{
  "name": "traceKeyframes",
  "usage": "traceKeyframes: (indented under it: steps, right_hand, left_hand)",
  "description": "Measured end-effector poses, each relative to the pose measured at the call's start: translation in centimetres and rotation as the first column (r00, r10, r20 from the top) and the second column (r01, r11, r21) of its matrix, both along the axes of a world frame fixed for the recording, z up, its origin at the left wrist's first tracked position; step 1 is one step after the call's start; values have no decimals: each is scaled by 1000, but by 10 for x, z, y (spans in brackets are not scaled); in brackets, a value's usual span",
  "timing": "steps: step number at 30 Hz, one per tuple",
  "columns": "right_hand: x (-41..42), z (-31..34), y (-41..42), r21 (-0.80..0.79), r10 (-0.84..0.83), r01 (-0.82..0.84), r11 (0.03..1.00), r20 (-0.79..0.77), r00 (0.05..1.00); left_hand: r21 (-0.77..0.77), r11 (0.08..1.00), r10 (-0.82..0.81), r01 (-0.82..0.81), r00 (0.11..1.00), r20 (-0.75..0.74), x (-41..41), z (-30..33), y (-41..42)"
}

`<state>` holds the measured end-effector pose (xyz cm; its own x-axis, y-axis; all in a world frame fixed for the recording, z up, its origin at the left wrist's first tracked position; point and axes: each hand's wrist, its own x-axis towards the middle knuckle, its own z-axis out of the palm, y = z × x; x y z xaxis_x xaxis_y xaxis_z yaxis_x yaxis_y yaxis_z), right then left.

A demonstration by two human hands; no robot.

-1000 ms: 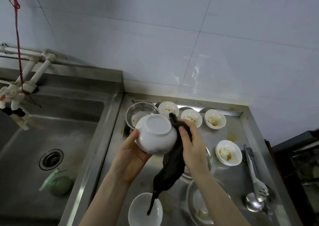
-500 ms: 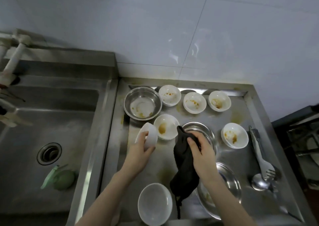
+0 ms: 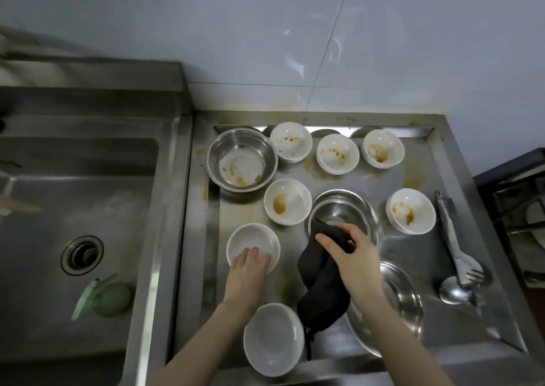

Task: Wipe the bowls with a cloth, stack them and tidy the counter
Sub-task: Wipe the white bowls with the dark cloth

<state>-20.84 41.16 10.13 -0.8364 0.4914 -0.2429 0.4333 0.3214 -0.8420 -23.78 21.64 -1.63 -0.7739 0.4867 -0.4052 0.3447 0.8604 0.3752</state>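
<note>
Head view: left hand fingers curl over white bowl's near rim; right hand fingers pinch black cloth.

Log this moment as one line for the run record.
left hand sets clean white bowl on steel counter | right hand holds black cloth

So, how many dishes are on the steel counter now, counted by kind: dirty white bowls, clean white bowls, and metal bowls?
Dirty white ceramic bowls with orange stains: 5
Clean white ceramic bowls: 2
Round stainless-steel bowls: 3
Total: 10
</note>
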Motion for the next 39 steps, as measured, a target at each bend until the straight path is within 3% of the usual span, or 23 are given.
traceKeyframes:
  steps: [5,9,12,17,21,25,29,31,34,39]
  right_hand:
    - [-7,-4,9,-23,3,-2,1000,37,999]
    - [-17,-9,18,-27,2,-1,1000,21,1000]
    - [-27,-13,23,-45,8,-7,999,14,1000]
    - [-37,-20,27,-3,60,-60,998,34,998]
    - [-37,-24,33,-4,81,-81,997,32,996]
    - [-35,-22,35,-14,45,-44,999,35,998]
    - [-33,-5,38,-68,13,-11,998,26,1000]
    - [-33,5,39,-68,-18,19,997,10,1000]
    - [-30,22,37,-23,-66,65,998,-6,998]
    - [-19,50,22,130,43,-38,991,-35,998]
  left_hand:
    - [156,970,150,-189,962,228,-17,15,0]
    - [342,819,445,-461,886,130,-49,37,10]
    - [346,718,594,-604,790,147,-88,42,29]
    - [107,768,567,-631,748,344,-129,15,51]
    - [131,723,588,-678,704,399,-135,4,59]
    - [176,603,653,-778,609,450,-131,5,61]
    - [268,537,648,-800,595,475,-120,22,57]
    - [299,457,640,-837,544,543,-110,37,56]
    - [366,262,555,-893,450,700,-87,67,58]
    - [483,71,404,-873,467,786,-44,124,61]
